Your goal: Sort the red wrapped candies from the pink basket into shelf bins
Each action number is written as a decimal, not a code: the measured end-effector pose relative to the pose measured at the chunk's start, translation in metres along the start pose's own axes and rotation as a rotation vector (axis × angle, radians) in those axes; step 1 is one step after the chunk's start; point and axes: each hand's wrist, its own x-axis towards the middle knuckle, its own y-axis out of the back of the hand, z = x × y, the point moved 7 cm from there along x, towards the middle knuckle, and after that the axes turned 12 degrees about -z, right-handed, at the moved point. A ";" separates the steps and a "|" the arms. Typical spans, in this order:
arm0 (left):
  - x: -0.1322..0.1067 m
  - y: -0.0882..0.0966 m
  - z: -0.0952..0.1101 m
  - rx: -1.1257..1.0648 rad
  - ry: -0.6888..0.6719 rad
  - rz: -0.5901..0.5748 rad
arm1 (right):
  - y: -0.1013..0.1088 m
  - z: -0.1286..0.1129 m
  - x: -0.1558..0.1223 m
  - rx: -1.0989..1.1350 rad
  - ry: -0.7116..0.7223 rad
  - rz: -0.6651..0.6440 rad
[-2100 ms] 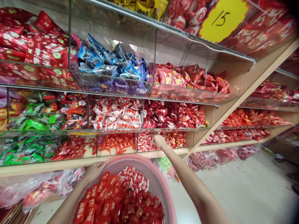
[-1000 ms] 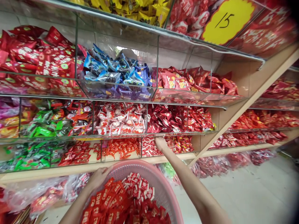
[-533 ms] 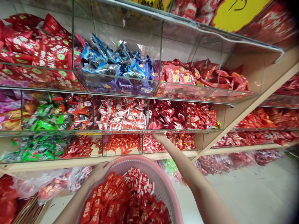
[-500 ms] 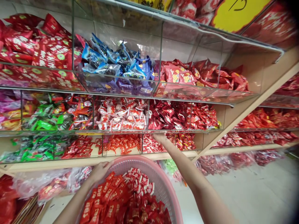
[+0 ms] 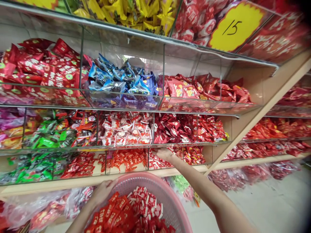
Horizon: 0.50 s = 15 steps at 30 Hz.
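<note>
My left hand (image 5: 104, 191) is closed over the left rim of a pink plastic basket (image 5: 173, 202), which has perforated sides. Inside it lie red wrapped candies (image 5: 113, 212) with pale lettering, red-and-white wrapped candies (image 5: 147, 202), and darker red ones partly cut off by the lower edge. My right hand (image 5: 165, 154) reaches over the basket to the lowest shelf, at a compartment of small red-and-white candies (image 5: 156, 161). Its fingers are small and indistinct among the wrappers, so whether they grip anything is unclear.
Clear dividers (image 5: 148, 158) and front panels split the shelves into compartments of wrapped candy. A slanting wooden upright (image 5: 252, 119) stands to the right. Above hangs a yellow price sign (image 5: 235, 27) marked 15. Plastic bags of candy (image 5: 228, 178) sit below the bottom shelf.
My right hand has moved from the front edge of the shelf above into the lowest compartment. The view has tilted up, so shelves and basket appear lower. My left hand still grips the basket.
</note>
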 end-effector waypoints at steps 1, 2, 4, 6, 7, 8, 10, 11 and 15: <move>0.000 0.000 0.000 0.004 -0.007 0.000 | -0.001 -0.001 0.000 0.006 0.011 -0.001; 0.000 0.000 0.001 0.006 -0.015 -0.002 | -0.001 -0.003 0.000 0.003 0.027 -0.005; 0.000 0.000 0.001 0.003 -0.034 -0.006 | 0.001 -0.005 -0.002 -0.026 0.039 -0.009; 0.002 0.000 0.000 0.000 -0.040 -0.011 | 0.006 -0.005 -0.009 -0.067 0.029 -0.014; 0.002 0.000 -0.001 0.001 -0.038 -0.014 | 0.009 -0.004 -0.014 -0.076 0.020 -0.014; 0.003 -0.001 -0.002 0.006 -0.035 -0.017 | 0.013 -0.003 -0.021 -0.074 0.012 -0.016; 0.005 -0.001 -0.004 0.025 -0.027 -0.019 | 0.019 -0.001 -0.039 -0.032 -0.005 -0.023; 0.005 -0.001 -0.005 0.042 -0.019 -0.018 | 0.020 -0.002 -0.050 0.004 -0.014 -0.027; 0.003 0.001 -0.006 0.173 0.039 -0.003 | 0.014 -0.029 -0.093 0.183 0.044 -0.018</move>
